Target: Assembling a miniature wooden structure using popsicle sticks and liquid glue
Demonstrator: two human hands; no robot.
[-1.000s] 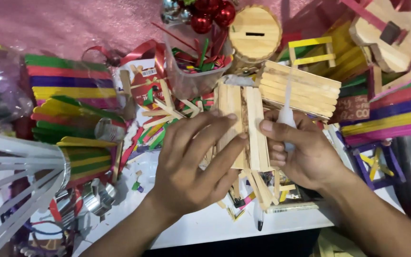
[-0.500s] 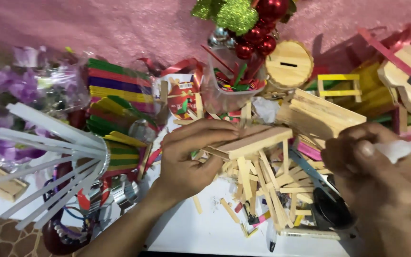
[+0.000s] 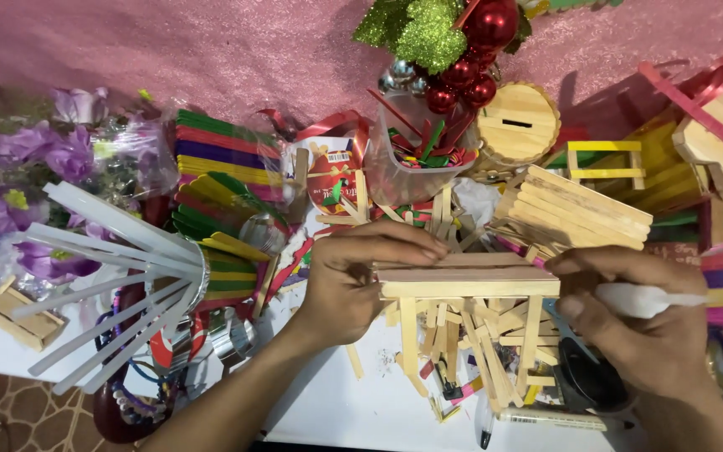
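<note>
Pink glittery cloth backs the white counter (image 3: pixel 361 410), which is crowded with craft stuff from edge to edge. My left hand (image 3: pixel 353 280) is clenched on the left end of a small stick table (image 3: pixel 470 285), thumb under and fingers over its flat top, holding it near the middle of the counter. My right hand (image 3: pixel 642 322) is wrapped around a white glue bottle (image 3: pixel 642 300), whose nozzle end I cannot make out, just beside the table's right end. As I judge it, the top is laid and a few legs and cross braces hang under it, so the frame looks mostly built; gluing or firming the right end seems to be what is left. Loose plain sticks (image 3: pixel 462 335) lie heaped beneath. Far of the work sit a slatted wooden panel (image 3: pixel 579 209), a round wooden money box (image 3: pixel 519 124) and a clear tub of coloured sticks (image 3: pixel 424 159). At left are striped coloured stick bundles (image 3: pixel 223 159), white rods (image 3: pixel 119 259) and purple flowers (image 3: pixel 18 176).
</note>
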